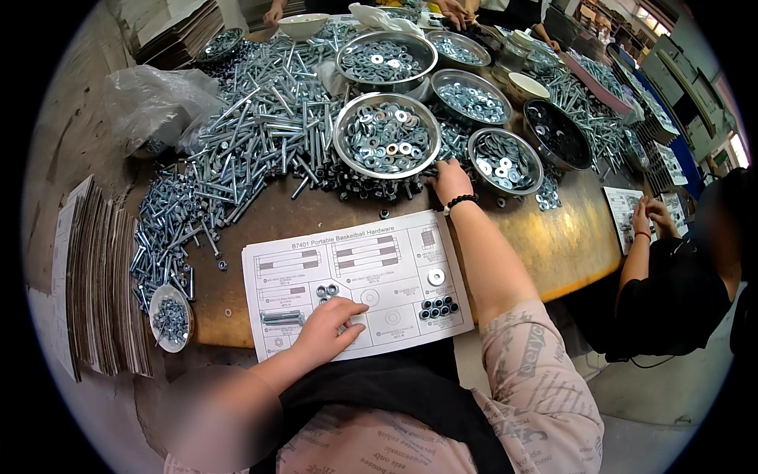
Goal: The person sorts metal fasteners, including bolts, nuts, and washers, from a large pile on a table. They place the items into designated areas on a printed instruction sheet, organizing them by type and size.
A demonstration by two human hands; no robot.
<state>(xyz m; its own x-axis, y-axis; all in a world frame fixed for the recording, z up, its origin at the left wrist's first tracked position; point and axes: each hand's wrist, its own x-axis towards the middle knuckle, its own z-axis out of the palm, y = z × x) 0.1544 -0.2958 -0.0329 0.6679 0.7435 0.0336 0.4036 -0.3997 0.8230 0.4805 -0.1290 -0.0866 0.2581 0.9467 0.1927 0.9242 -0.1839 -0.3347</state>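
Observation:
A printed hardware sheet (371, 272) with outlined boxes lies at the table's near edge. My left hand (328, 328) rests on its lower part, fingers loosely stretched, holding nothing. Bolts (282, 317) lie in a box beside it, and several nuts (326, 292) sit just above. On the sheet's right side are a flat washer (435, 276) and several dark-ringed nuts (439, 307). My right hand (452, 182), with a beaded bracelet, reaches to the edge of the dark nut pile (371, 186) between two steel washer bowls. Its fingers are curled; what they hold is hidden.
A large heap of bolts (268, 118) covers the far left. Steel bowls of washers (387, 136) and a black bowl (557, 133) stand ahead. A small white bowl (170, 320) and stacked cardboard (99, 284) are left. A co-worker's hands (652, 217) are at right.

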